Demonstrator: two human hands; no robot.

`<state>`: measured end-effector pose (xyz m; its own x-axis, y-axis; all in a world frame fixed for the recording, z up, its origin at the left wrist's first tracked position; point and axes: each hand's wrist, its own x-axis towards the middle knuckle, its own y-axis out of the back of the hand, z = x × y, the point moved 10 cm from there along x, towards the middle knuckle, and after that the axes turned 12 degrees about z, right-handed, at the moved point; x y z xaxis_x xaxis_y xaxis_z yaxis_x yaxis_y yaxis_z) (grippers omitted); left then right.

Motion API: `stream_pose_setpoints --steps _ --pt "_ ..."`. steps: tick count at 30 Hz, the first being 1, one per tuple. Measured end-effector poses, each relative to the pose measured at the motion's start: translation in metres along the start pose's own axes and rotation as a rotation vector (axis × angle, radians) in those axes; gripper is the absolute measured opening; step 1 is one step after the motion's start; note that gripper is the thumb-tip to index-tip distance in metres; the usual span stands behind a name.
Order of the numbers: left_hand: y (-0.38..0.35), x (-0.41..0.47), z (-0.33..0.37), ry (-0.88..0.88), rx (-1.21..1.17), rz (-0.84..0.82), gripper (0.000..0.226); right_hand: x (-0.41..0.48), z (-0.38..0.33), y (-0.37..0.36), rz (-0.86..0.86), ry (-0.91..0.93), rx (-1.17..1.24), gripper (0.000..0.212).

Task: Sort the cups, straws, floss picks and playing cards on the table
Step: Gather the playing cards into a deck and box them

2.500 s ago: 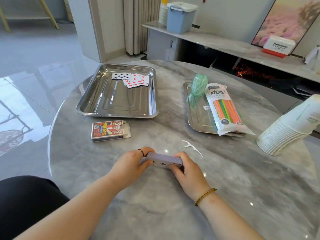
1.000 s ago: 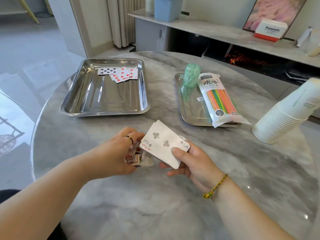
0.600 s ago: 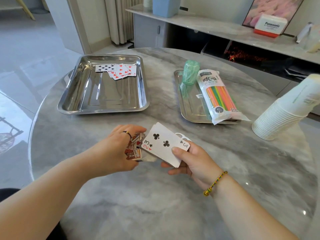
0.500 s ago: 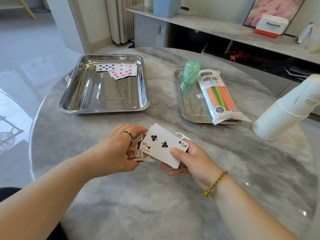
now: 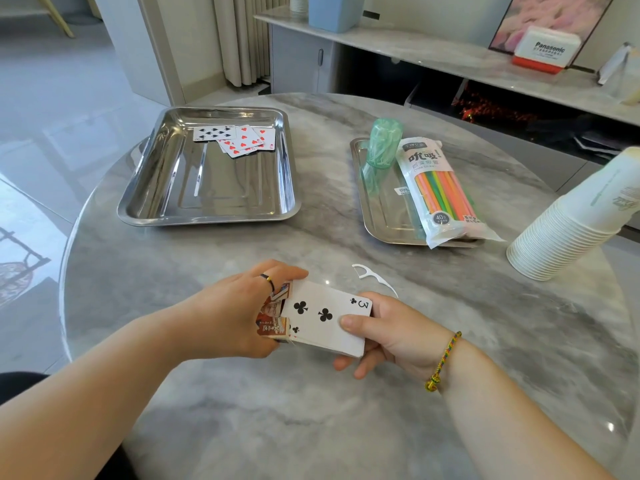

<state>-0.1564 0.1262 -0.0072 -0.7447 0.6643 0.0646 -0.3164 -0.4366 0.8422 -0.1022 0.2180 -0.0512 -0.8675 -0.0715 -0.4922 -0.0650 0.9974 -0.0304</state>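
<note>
My right hand (image 5: pixel 388 332) grips a deck of playing cards (image 5: pixel 325 318) with the three of clubs face up. My left hand (image 5: pixel 235 310) holds the red card box (image 5: pixel 273 320) against the deck's left end; whether any cards are inside the box is hidden. A white floss pick (image 5: pixel 372 276) lies on the table just beyond my right hand. Several cards (image 5: pixel 239 137) lie at the far end of the left steel tray (image 5: pixel 166 206). The right steel tray (image 5: pixel 377 216) holds a green floss pick container (image 5: pixel 382 143) and a bag of coloured straws (image 5: pixel 440 195). A stack of white paper cups (image 5: pixel 575 220) lies tilted at the right.
The round marble table (image 5: pixel 311 420) ends at a curved edge on the left, with tiled floor beyond. Behind the table runs a long low cabinet with a blue bin (image 5: pixel 334 10) and a Panasonic box (image 5: pixel 545 50).
Both hands held the deck edge-on on the table at first. Since then my left hand picked up the card box, and the deck has been levelled and brought against the box's opening.
</note>
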Motion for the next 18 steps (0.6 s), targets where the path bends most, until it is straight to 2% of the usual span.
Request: stream_pose_setpoints --steps 10,15,18 --pt "-0.012 -0.004 0.007 -0.015 -0.043 -0.107 0.072 -0.002 -0.003 -0.008 -0.062 0.001 -0.134 0.018" --pt "-0.01 -0.001 0.016 0.025 -0.057 0.015 0.077 0.007 -0.007 -0.004 0.167 0.07 -0.145 0.009" --pt "-0.007 0.002 0.012 0.117 -0.152 0.095 0.085 0.007 -0.02 0.007 0.404 0.231 -0.135 0.016"
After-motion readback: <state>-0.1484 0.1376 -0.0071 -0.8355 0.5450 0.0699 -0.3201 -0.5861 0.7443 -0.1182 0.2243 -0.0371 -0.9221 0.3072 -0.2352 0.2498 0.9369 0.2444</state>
